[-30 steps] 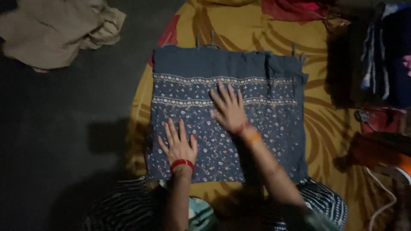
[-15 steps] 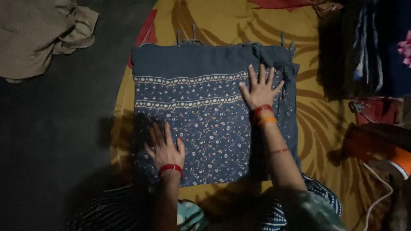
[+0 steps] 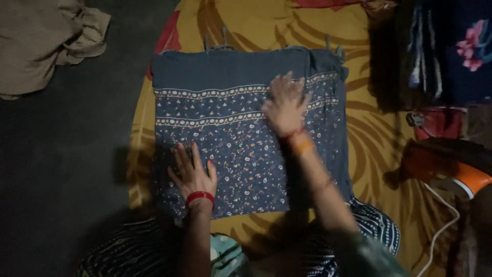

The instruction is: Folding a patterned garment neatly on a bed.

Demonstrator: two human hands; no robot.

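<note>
Two hands lie flat on a folded blue cloth (image 3: pixel 246 128), a dark piece printed with small flowers and crossed by two pale patterned bands. It lies spread on a yellow sheet (image 3: pixel 374 169) with brown swirls, straight in front of the seated person, its top edge bearing short tassels or ties.

The left hand (image 3: pixel 192 174) rests near the lower left corner, fingers spread and released, palm pressing the fabric down. The right hand (image 3: pixel 286 105) sits higher and nearer the right side, across the upper band; it is blurred, yet the fingers look splayed and loose on the surface, grasping nothing. Red bangles circle the left wrist, red and orange ones the right.

Along the right edge the cloth shows a darker, uneven ridge. Judging from that, a press or sweep there could drag the layers askew or set a crease into the fold, since only the left palm anchors the far corner.

Outward, a beige garment (image 3: pixel 46 41) lies crumpled on the dark floor at upper left, well apart. On the right stands a pile of clothes (image 3: pixel 451 51), one dark blue with pink flowers. Below it an orange and white appliance (image 3: pixel 469 179) trails a white cord (image 3: pixel 441 225) near the sheet; a careless elbow could snag it.
</note>
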